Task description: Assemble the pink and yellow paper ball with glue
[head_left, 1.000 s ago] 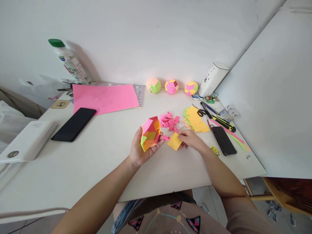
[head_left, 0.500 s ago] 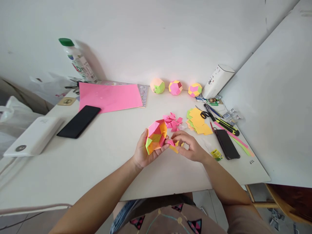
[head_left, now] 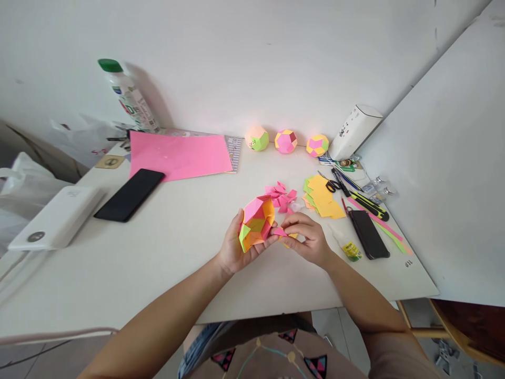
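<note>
My left hand (head_left: 232,251) cups a half-built paper ball (head_left: 254,210) of pink, orange and green folded pieces, its hollow side facing me. Beside the ball, at my left fingertips, is a small pink paper piece (head_left: 279,231). The thumb and fingers of my right hand (head_left: 307,239) pinch that piece's right end. Part of a yellow-orange paper (head_left: 291,240) shows under my right fingers; whether it is held too I cannot tell. A pile of pink paper pieces (head_left: 282,196) lies just beyond my hands.
Three finished paper balls (head_left: 286,141) stand along the wall. Yellow and green paper sheets (head_left: 321,197), scissors (head_left: 333,185), a cutter (head_left: 370,205), a glue bottle (head_left: 350,250) and a dark phone (head_left: 367,234) lie right. Left are pink sheets (head_left: 181,157), another phone (head_left: 130,195) and a white power bank (head_left: 55,218).
My right thumb and fingers have closed on the pink piece, which lay at my left fingertips before. The ball stays in my left hand; the whole view has shifted slightly.
</note>
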Action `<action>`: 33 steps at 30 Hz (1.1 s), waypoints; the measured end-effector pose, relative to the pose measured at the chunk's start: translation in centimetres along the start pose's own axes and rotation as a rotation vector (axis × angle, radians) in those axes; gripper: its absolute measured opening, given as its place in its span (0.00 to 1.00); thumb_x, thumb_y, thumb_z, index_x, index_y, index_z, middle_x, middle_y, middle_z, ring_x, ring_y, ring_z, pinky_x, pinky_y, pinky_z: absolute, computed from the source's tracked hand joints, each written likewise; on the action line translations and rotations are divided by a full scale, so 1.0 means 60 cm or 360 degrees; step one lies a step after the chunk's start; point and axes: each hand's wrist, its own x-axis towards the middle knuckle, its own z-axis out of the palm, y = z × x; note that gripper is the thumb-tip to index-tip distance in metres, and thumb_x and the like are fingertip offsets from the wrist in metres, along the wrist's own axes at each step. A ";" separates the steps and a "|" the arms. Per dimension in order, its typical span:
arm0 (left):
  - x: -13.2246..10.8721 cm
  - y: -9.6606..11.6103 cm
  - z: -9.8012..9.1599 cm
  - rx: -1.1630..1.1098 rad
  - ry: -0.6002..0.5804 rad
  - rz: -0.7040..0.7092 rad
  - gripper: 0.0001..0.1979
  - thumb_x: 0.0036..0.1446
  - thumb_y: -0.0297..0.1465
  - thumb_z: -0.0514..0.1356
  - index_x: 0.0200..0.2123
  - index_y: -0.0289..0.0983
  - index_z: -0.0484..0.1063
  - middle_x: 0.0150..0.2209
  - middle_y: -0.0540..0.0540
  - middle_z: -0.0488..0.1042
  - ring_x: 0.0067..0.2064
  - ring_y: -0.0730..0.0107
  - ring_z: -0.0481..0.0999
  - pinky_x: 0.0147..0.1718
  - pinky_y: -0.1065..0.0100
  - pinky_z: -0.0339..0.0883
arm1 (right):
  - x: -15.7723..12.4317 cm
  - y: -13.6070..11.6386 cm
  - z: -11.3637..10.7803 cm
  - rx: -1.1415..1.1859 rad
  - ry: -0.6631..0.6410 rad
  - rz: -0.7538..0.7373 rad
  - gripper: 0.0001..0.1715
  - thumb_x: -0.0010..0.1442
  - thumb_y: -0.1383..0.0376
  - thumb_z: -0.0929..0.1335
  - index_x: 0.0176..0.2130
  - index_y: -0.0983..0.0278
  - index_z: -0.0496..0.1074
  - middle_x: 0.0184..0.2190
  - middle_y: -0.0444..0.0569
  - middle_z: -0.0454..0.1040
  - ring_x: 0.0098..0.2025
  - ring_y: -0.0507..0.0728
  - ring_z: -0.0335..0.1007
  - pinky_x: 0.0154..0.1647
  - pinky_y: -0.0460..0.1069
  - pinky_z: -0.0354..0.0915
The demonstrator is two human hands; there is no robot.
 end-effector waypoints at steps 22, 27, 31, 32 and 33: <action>0.001 -0.020 -0.010 0.0679 -0.0258 0.0194 0.27 0.55 0.52 0.53 0.40 0.34 0.74 0.37 0.40 0.77 0.38 0.61 0.74 0.38 0.64 0.66 | -0.008 -0.016 0.018 0.1205 -0.0058 0.1628 0.15 0.47 0.57 0.75 0.25 0.67 0.74 0.19 0.41 0.64 0.17 0.44 0.49 0.18 0.45 0.43; 0.003 -0.022 -0.012 0.0687 -0.0279 0.0245 0.26 0.55 0.51 0.54 0.45 0.35 0.72 0.38 0.41 0.77 0.42 0.59 0.75 0.41 0.63 0.66 | -0.013 -0.013 0.022 0.1261 -0.0040 0.1672 0.15 0.45 0.57 0.76 0.24 0.66 0.74 0.17 0.39 0.60 0.16 0.44 0.49 0.18 0.45 0.42; 0.003 -0.024 -0.013 0.0668 -0.0264 0.0241 0.25 0.55 0.50 0.56 0.45 0.35 0.73 0.37 0.41 0.77 0.42 0.59 0.75 0.41 0.63 0.66 | -0.013 -0.012 0.025 0.1290 -0.0043 0.1688 0.15 0.45 0.57 0.76 0.24 0.66 0.74 0.17 0.39 0.61 0.16 0.44 0.49 0.18 0.45 0.42; 0.004 -0.024 -0.013 0.0666 -0.0258 0.0242 0.25 0.55 0.49 0.56 0.45 0.35 0.73 0.37 0.41 0.78 0.42 0.59 0.75 0.41 0.63 0.66 | -0.013 -0.012 0.025 0.1293 -0.0044 0.1687 0.15 0.45 0.57 0.76 0.24 0.66 0.74 0.17 0.39 0.61 0.16 0.44 0.49 0.18 0.45 0.42; 0.004 -0.025 -0.014 0.0667 -0.0253 0.0244 0.25 0.55 0.50 0.56 0.45 0.35 0.73 0.37 0.41 0.77 0.41 0.59 0.75 0.41 0.63 0.66 | -0.013 -0.012 0.026 0.1296 -0.0045 0.1687 0.15 0.45 0.57 0.76 0.24 0.66 0.74 0.17 0.39 0.61 0.16 0.44 0.49 0.18 0.45 0.42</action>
